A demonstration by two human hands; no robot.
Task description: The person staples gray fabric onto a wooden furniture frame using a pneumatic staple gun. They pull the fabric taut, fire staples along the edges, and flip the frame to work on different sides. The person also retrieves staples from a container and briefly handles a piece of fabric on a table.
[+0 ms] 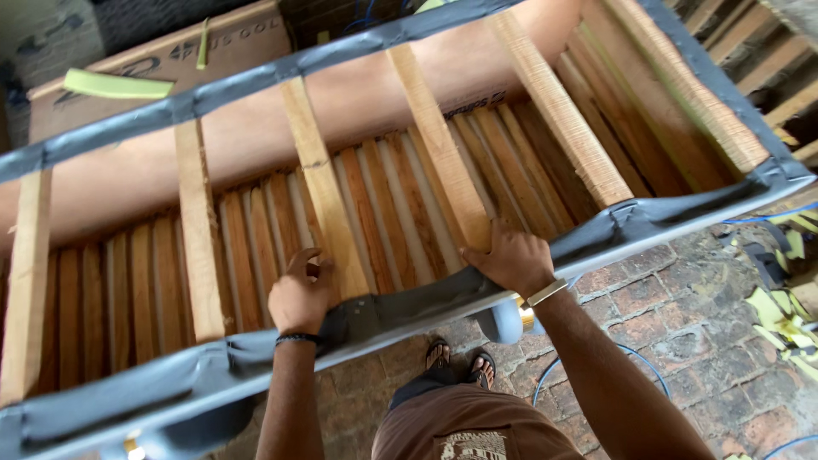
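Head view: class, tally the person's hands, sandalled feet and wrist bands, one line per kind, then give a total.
Hands: 2, left hand and right hand
Sandalled feet: 2, left foot and right foot
Wrist bands: 2, black band and gold band
Total: 6

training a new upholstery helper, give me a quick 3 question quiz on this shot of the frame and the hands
1. True or false: both hands rest on the near rail of the wooden frame, where grey fabric is wrapped over the edge.
2. Which hand lies at the foot of a cross slat? A) left hand B) right hand C) neither
3. Fill in: the floor under the frame is made of ____.

Key
1. True.
2. B; the right hand covers the end of a slat, while the left hand sits just left of the next one.
3. Brick.
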